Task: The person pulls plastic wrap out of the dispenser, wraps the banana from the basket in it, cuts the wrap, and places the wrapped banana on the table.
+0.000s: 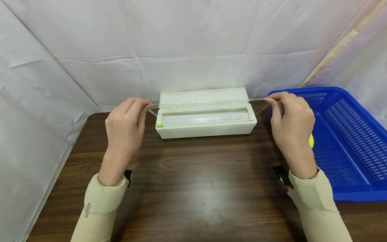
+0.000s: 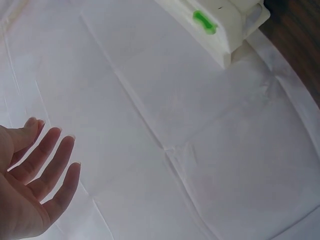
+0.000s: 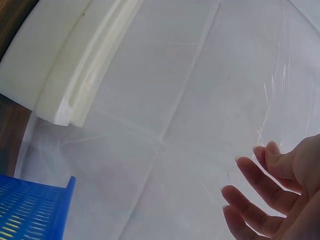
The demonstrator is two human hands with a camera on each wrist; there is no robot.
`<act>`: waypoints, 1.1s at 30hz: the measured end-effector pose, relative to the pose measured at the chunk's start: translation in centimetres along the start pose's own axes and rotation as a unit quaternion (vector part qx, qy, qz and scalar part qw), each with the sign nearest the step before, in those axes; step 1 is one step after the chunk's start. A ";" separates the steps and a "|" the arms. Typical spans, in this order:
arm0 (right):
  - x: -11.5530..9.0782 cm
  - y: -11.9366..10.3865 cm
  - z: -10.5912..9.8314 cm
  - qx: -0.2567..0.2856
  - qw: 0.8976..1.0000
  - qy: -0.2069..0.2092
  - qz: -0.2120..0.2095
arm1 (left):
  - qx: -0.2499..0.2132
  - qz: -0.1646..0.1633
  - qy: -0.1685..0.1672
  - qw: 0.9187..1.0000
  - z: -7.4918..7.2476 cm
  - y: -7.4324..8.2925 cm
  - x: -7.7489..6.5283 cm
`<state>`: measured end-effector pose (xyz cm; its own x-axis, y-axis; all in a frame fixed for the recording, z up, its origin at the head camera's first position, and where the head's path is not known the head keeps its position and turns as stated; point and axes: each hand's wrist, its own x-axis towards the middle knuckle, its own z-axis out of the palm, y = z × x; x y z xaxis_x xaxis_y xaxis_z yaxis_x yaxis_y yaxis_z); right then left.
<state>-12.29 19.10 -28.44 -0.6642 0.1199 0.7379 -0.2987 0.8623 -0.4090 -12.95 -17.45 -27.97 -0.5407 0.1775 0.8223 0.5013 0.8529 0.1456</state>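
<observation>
A white cling film dispenser box (image 1: 208,131) stands on the table with its lid (image 1: 199,95) tipped back. Inside it lies a roll of cling film (image 1: 205,118). A clear sheet of cling film (image 1: 261,107) is drawn up from the box and stretched sideways between both hands. The left hand (image 1: 125,126) pinches one corner of the sheet between thumb and index finger, left of the box. At the right, the other corner is pinched by the right hand (image 1: 292,122). Shiny creases of the film (image 3: 272,95) show above the right fingertips in the right wrist view.
A blue plastic basket (image 1: 338,194) stands on the right, beside and below the right hand. Part of a yellow-green object (image 1: 311,141) shows in it. A small green piece (image 1: 159,125) sits on the box's left front edge. White sheeting (image 1: 193,74) hangs behind the wooden table (image 1: 193,188).
</observation>
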 end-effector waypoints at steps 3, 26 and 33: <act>0.1 -0.1 -0.3 0.000 1.000 0.004 -0.001 | -0.007 -0.004 0.010 1.000 -0.2 0.2 0.1; 0.6 -1.1 -1.9 -0.005 1.000 0.019 -0.024 | -0.022 -0.011 0.043 0.999 -1.6 1.2 0.8; 0.8 -1.1 -2.4 -0.006 0.999 0.024 -0.042 | -0.025 -0.010 0.059 0.998 -1.9 1.5 0.9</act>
<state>-10.83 19.44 -26.13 -0.6033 0.0699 0.7944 -0.3434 0.8763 -0.3379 -11.45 -16.94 -25.94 -0.4691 0.0978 0.8777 0.5258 0.8295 0.1885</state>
